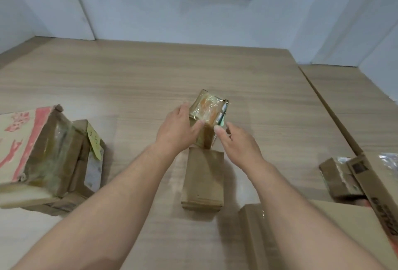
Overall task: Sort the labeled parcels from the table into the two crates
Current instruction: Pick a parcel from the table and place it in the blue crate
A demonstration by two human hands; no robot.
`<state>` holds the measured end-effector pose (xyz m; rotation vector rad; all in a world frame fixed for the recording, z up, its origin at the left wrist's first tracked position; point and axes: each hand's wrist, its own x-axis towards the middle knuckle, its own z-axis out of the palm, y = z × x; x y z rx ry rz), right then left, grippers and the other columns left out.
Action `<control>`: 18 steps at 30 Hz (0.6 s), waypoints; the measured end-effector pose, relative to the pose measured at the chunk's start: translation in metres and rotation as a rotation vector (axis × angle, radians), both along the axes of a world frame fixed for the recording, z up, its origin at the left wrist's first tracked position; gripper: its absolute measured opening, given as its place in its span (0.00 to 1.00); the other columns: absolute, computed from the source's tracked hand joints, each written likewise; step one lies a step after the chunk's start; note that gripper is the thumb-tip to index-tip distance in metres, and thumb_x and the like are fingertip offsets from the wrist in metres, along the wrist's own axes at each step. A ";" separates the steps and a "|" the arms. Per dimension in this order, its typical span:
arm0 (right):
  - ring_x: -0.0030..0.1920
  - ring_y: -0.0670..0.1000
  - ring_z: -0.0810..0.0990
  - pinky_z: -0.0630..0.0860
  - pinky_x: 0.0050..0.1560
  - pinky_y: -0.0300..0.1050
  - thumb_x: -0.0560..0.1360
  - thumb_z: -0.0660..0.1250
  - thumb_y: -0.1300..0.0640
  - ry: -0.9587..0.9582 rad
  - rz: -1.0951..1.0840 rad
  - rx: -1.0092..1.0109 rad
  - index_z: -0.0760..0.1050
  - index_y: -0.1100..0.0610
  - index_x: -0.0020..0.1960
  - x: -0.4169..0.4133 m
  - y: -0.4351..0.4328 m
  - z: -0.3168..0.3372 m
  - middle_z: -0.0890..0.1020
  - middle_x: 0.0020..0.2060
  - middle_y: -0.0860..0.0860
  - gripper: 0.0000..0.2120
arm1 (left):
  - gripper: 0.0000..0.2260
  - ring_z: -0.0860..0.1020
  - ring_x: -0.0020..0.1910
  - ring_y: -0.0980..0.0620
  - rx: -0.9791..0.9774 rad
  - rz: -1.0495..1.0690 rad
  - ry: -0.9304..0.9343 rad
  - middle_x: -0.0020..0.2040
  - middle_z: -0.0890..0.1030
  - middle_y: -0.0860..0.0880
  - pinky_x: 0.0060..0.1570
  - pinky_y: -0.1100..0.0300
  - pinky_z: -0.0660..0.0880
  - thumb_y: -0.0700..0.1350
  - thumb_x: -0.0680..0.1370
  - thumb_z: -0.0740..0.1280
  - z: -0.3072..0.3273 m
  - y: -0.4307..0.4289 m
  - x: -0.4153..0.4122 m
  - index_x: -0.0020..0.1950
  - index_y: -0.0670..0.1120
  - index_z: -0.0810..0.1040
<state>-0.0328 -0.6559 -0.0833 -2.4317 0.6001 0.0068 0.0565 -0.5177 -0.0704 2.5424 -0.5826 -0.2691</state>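
Observation:
A small taped cardboard parcel [207,111] with orange marks under shiny tape is tilted up above the table's middle. My left hand [179,128] grips its left side, thumb across the front. My right hand [235,140] touches its right lower edge with thumb and fingers loosely bent. Just below it a plain brown parcel [203,180] lies flat on the wooden table [129,80]. No crate is plainly visible.
At the left lies a stack of parcels: a large box with red print [23,145] on top of a parcel with a yellow note [92,153]. A flat carton [323,237] lies at the lower right, small taped boxes [340,177] at the right edge. White walls behind.

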 end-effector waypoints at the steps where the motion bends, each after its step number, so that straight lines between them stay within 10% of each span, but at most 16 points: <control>1: 0.45 0.54 0.73 0.65 0.43 0.47 0.81 0.54 0.41 -0.018 -0.006 0.034 0.64 0.47 0.39 0.006 0.001 -0.001 0.74 0.41 0.49 0.15 | 0.28 0.68 0.68 0.44 -0.033 0.005 0.035 0.71 0.69 0.44 0.66 0.49 0.67 0.57 0.79 0.60 -0.002 -0.001 0.004 0.74 0.44 0.61; 8: 0.71 0.52 0.68 0.65 0.69 0.46 0.83 0.54 0.52 -0.112 0.038 0.244 0.62 0.51 0.76 0.018 0.012 0.000 0.71 0.71 0.49 0.22 | 0.30 0.75 0.62 0.45 -0.289 0.128 0.146 0.62 0.77 0.45 0.60 0.53 0.71 0.59 0.79 0.60 0.009 0.015 0.002 0.77 0.48 0.55; 12: 0.69 0.50 0.70 0.66 0.71 0.50 0.81 0.58 0.59 -0.216 0.079 0.340 0.64 0.46 0.75 0.007 0.032 0.019 0.71 0.71 0.50 0.24 | 0.44 0.77 0.62 0.45 -0.472 0.172 0.248 0.65 0.77 0.45 0.62 0.44 0.72 0.75 0.68 0.58 0.016 0.040 -0.011 0.76 0.61 0.40; 18: 0.60 0.46 0.71 0.69 0.63 0.42 0.75 0.69 0.57 -0.275 0.142 0.408 0.77 0.47 0.60 -0.027 0.073 0.051 0.73 0.61 0.47 0.14 | 0.47 0.76 0.60 0.46 -0.805 0.390 0.395 0.64 0.71 0.47 0.56 0.43 0.77 0.79 0.54 0.65 0.037 0.083 -0.051 0.64 0.56 0.60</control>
